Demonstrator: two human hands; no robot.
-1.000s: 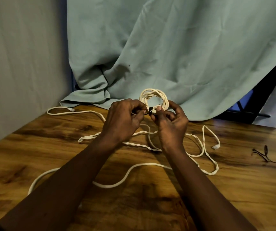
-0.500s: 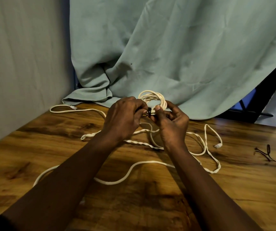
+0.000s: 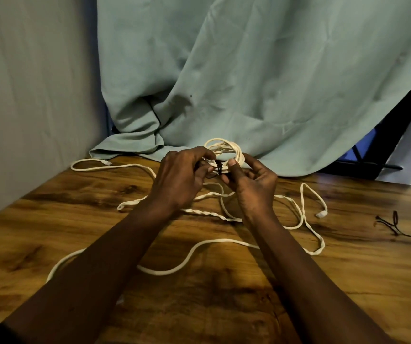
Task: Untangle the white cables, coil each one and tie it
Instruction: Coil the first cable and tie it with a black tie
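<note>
- Step in hand: tying off one finished coil (image 3: 225, 148). You hold it upright above the far part of the tabletop (image 3: 348, 281), in front of the hanging cloth (image 3: 249, 83).
- Left hand (image 3: 179, 180): the fingers are curled and pinch at the black tie (image 3: 220, 169), which wraps the lower strands of the coil.
- Right hand (image 3: 254, 184): the thumb presses on the coil just beside the tie, and the fingers curl underneath to grip the bundle.
- Remaining work: the loose cable (image 3: 214, 241) lies in open loops on the tabletop under and around your forearms. One stretch near your wrists is twisted on itself, so the task appears less than half done.
- Next move: draw the tie snug. This calls for a firm right-hand grip so that the turns do not spring apart.
- Whether the tie is already fastened cannot be told.
- Spare ties (image 3: 394, 223) lie well apart, toward the right edge.
</note>
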